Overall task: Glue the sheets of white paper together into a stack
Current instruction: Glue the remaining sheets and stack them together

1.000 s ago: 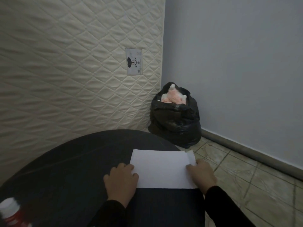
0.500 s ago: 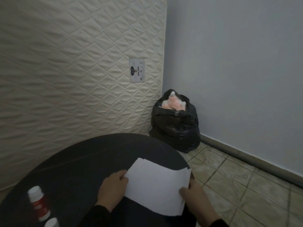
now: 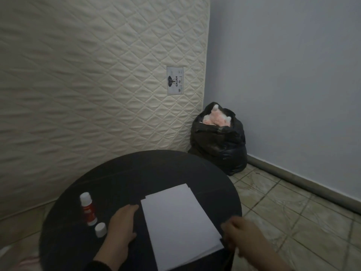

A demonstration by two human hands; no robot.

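Note:
A stack of white paper sheets [image 3: 179, 225] lies on the round black table [image 3: 156, 169], turned at an angle, its near end over the table's front edge. A lower sheet pokes out at the far corner. My left hand [image 3: 122, 225] rests flat on the table, fingertips at the stack's left edge, holding nothing. My right hand [image 3: 242, 237] is blurred at the stack's near right corner; whether it grips the paper is unclear. A glue bottle [image 3: 88, 211] with a red label stands uncapped left of my left hand, its white cap [image 3: 100, 229] beside it.
A quilted cream mattress [image 3: 97, 85] leans upright behind the table. A full black rubbish bag [image 3: 218, 143] sits in the corner on the tiled floor [image 3: 293, 212]. A grey-blue wall [image 3: 283, 75] closes the right side.
The paper stack has been turned clockwise and now lies flat on the table. My left hand has come off the paper. The view has swung left, showing the bottle and cap.

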